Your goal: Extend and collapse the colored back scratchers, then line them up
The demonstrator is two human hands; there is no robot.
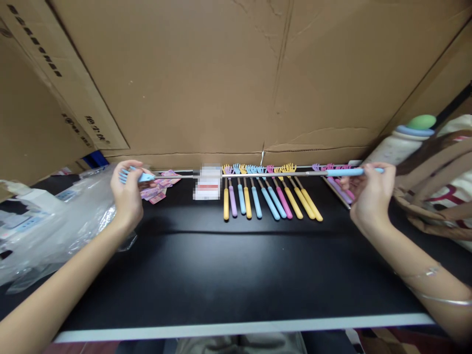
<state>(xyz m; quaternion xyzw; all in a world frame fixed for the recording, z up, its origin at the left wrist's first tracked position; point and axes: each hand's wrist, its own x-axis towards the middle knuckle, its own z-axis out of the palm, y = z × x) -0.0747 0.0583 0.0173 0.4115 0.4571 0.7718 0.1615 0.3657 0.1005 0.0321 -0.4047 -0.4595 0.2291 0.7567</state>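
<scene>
Stretched level across the view is a blue telescopic back scratcher, its thin metal rod drawn out long. My left hand grips it at the blue claw end. Its blue handle is pinched in the fingers of my right hand. Behind and below the rod, a row of back scratchers with yellow, purple, blue and pink handles lies on the black table, claws toward the back. A few more purple and pink back scratchers lie beside my right hand, partly hidden by it.
Cardboard walls the back and left. Clear plastic bags lie at left. Pink printed slips and a blurred white packet sit at the back. On the right stand a pale bottle and a brown-and-white bag.
</scene>
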